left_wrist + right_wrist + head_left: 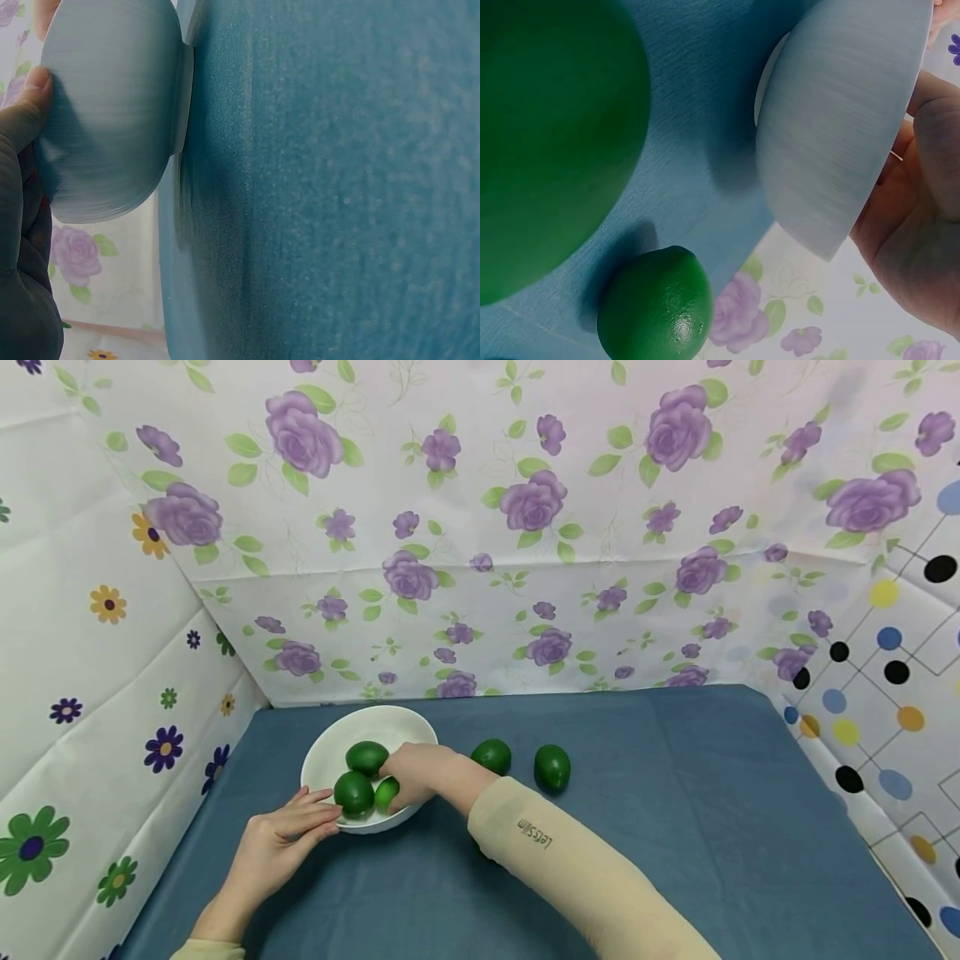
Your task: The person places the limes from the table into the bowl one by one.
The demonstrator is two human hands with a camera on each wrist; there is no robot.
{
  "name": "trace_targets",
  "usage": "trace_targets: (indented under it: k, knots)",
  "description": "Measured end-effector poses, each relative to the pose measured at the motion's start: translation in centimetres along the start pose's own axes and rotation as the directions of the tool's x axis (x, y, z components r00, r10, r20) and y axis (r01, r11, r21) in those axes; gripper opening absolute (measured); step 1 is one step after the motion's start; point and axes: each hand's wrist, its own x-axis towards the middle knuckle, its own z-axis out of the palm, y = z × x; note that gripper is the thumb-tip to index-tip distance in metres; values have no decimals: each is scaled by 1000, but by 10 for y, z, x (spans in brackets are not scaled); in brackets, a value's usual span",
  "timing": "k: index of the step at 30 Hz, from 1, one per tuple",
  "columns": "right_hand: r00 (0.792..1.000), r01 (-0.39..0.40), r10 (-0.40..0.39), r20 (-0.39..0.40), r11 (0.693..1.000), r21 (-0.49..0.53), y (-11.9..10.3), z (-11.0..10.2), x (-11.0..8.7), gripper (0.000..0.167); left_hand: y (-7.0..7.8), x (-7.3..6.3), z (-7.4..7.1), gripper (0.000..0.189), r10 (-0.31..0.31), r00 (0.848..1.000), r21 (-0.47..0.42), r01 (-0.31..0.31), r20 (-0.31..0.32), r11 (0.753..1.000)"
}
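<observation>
A white bowl (322, 760) stands on the blue cloth. Inside it are two dark green, avocado-like fruits (367, 758) and a brighter green fruit (386, 794). My right hand (416, 770) reaches over the right rim, its fingers and thumb about the brighter fruit, partly covering it. On the left front side, my left hand (281, 839) holds the bowl's rim. The left wrist view shows the left thumb (30, 105) against the bowl's outer wall (112, 112). In the right wrist view the right hand (915, 210) passes behind the bowl's rim, its fingertips hidden.
Right of the bowl lie a dark green fruit (492, 755), partly behind the right forearm, and another (552, 768) farther right. A large green fruit (547, 142) looms close in the right wrist view. Patterned sheets (480, 527) stand behind and beside the blue-covered table (675, 827).
</observation>
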Motion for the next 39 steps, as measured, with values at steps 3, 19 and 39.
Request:
trace_targets:
  k: [3,19,39]
  knots:
    - [1000,-8,8,-10,1000,-2,1,0,-1,52,0,1,0,34,1,1000,-4,-1,-1,1000]
    - [997,7,-4,-83,999,37,11,-4,-8,59,3,-1,-1,32,-24,1000,6,24,4,1000]
    - [962,80,-31,-272,982,171,44,-7,-70,45,4,0,0,32,-24,1000,-2,24,-10,1000]
